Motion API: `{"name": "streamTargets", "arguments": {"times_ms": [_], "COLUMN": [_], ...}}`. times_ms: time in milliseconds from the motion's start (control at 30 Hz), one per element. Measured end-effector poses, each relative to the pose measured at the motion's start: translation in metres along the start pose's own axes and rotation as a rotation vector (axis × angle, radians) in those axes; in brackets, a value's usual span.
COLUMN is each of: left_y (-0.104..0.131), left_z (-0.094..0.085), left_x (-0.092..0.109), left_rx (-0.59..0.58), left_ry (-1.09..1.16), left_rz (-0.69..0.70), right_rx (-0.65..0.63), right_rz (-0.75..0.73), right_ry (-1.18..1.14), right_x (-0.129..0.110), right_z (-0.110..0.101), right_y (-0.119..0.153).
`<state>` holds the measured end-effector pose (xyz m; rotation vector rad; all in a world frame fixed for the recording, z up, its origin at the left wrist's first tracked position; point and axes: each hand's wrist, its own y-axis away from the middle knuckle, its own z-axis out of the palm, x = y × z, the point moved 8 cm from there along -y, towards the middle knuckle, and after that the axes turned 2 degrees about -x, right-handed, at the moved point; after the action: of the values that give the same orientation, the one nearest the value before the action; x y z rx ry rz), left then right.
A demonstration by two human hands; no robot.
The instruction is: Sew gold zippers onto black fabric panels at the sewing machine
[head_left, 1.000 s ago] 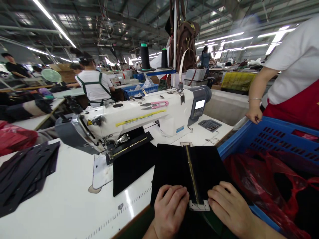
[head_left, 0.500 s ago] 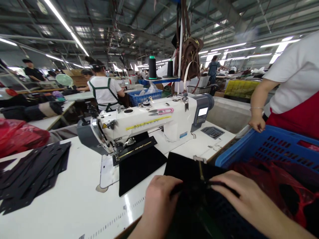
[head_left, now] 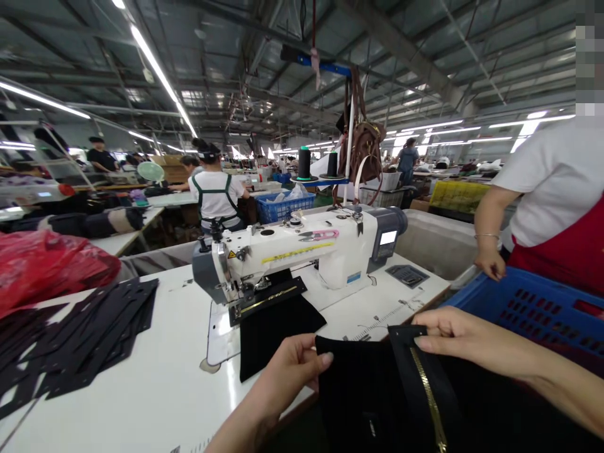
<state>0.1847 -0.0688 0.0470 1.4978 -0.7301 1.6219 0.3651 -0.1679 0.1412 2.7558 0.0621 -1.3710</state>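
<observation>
And here, black panel up at the near edge of the white table, zipper strip already along it, stitching too dark to judge. Left hand nearly closed, pinching the panel's corner; right hand pinched tight on the strip's top end. Over at the sewing machine, second panel under the head, apparently mid-seam, unfinished. Farther left, loose dark strips, likely unattached.

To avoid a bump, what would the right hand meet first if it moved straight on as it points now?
Likely the left hand, across the black fabric that the right hand grips; depth is unclear, though.
</observation>
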Motion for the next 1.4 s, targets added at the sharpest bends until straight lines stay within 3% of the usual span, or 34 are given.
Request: {"name": "streamTargets", "arguments": {"times_ms": [100, 167, 233, 300, 400, 533, 633, 767, 833, 1000, 1200, 1400], "left_y": [0.007, 0.010, 0.004, -0.001, -0.008, -0.012, -0.013, -0.012, -0.010, -0.008, -0.004, 0.004], "left_z": [-0.002, 0.010, 0.035, 0.058, 0.064, 0.052, 0.052, 0.051, 0.050, 0.062, 0.070, 0.074], "left_x": [0.022, 0.040, 0.043, 0.037, 0.027, 0.015, 0.012, 0.014, 0.012, 0.010, 0.013, 0.022], "left_rx": [0.167, 0.223, 0.076, -0.127, -0.215, -0.203, -0.236, -0.198, -0.154, -0.100, 0.037, 0.060], "left_ry": [-0.314, -0.506, -0.524, -0.404, -0.216, -0.114, -0.049, 0.004, 0.026, 0.058, -0.028, -0.064], "left_rz": [0.118, 0.194, 0.175, 0.119, 0.083, 0.075, 0.067, 0.091, 0.088, 0.125, 0.227, 0.244], "right_rx": [-0.268, -0.311, -0.343, -0.354, -0.305, -0.171, -0.048, 0.481, 0.650, 0.437, 0.406, 0.348], "right_rz": [0.128, 0.144, 0.136, 0.128, 0.111, 0.064, 0.038, -0.021, -0.059, -0.035, 0.091, 0.062], "right_ry": [-0.296, -0.349, -0.315, -0.255, -0.122, 0.150, 0.327, 0.678, 0.734, 0.422, 0.198, 0.230], "right_x": [0.001, -0.002, -0.005, -0.006, -0.005, -0.001, 0.001, -0.017, -0.029, -0.027, -0.015, -0.016], "right_z": [0.030, 0.041, 0.048, 0.048, 0.030, -0.001, -0.012, -0.026, -0.014, 0.042, 0.046, 0.056], "right_y": [0.000, -0.002, -0.004, -0.004, 0.000, 0.003, 0.002, 0.018, 0.030, 0.026, 0.022, 0.022]}}
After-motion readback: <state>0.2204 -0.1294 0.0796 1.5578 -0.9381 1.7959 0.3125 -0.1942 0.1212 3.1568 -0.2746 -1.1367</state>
